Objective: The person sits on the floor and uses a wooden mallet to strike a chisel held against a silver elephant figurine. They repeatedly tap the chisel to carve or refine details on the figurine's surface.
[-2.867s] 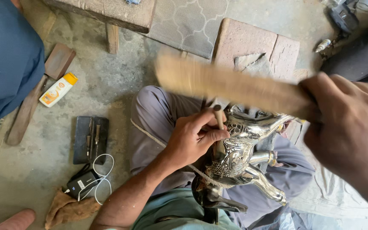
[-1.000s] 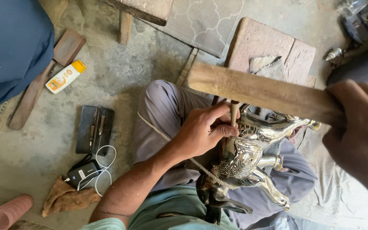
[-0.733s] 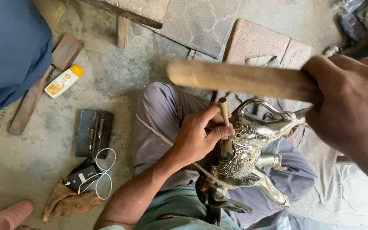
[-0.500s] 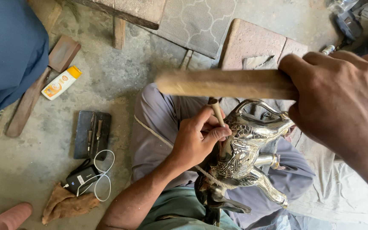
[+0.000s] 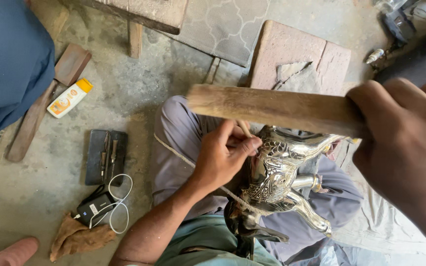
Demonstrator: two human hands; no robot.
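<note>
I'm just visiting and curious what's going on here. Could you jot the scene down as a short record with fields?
Left hand: grip closed on a thin punch tool, tip set against the silver figure
Right hand: grips a wooden stick, held level above the punch
Workpiece: embossed silver animal figure resting on the person's lap
Floor, left: dark tool case, charger with white cable, brown rag, white and orange bottle
Behind: reddish stone slab
</note>
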